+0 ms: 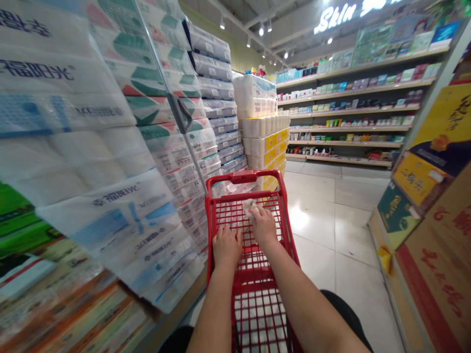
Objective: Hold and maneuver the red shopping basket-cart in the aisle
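A red plastic shopping cart [246, 280] with a grid surface stands right in front of me. My left hand [227, 246] lies palm down on the grid at its left side, fingers stretched out and slightly apart, holding nothing. Just to the right and a little farther forward, my right hand [265, 226] is closed around a crumpled whitish cloth [250, 207]. The cloth bunches out past the fingertips and touches the grid. Beyond both hands rises the cart's red top bar [247, 175].
Tall stacks of wrapped tissue packs [147, 215] line the left, close to the cart. A grey-handled clear door [180, 113] or panel edge stands there. Cartons [437, 284] flank the right side. Ahead, pale floor tiles [312, 220] lead to shelves [353, 128] of small boxed goods.
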A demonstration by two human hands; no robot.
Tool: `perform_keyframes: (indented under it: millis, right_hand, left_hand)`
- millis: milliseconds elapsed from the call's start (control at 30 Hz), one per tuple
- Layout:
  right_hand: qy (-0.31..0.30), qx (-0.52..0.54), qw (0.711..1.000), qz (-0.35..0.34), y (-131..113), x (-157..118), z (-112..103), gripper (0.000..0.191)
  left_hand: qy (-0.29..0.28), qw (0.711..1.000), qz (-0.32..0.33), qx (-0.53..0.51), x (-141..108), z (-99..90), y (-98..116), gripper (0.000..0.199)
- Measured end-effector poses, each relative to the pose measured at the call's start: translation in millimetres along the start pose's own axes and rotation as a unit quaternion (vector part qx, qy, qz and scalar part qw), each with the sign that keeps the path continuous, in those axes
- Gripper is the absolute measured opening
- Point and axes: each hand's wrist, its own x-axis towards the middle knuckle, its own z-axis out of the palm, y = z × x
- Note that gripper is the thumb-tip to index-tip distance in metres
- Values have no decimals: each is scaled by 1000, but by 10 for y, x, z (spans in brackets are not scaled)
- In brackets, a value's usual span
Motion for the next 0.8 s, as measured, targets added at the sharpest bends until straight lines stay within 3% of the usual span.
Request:
perform_keyframes:
  millis: [67, 200, 333, 500, 667, 800]
  right_hand:
    - [-1, -2, 1000, -11, -3, -5, -9, 46]
    - [-41, 29, 993, -103, -10, -29, -17, 44]
    - [-3, -13, 1000, -7, 14, -34, -52, 43]
    - [-32, -5, 996, -84, -8, -58, -87, 41]
    - [15, -11, 1000, -25, -23, -58, -41, 45]
    - [-44, 26, 991, -127, 11, -49, 26, 49]
  left_hand:
    - [-5, 1000, -1, -2, 3, -23, -3, 44]
    - [-4, 1000, 7, -1, 15, -53, 5, 45]
    - [-4, 1000, 6, -1, 18, -60, 13, 49]
    - [19, 1000, -8, -12, 3, -78, -11, 48]
    - [12, 1000, 12, -2, -8, -55, -42, 47]
    - [17, 1000, 6, 11, -18, -10, -46, 45]
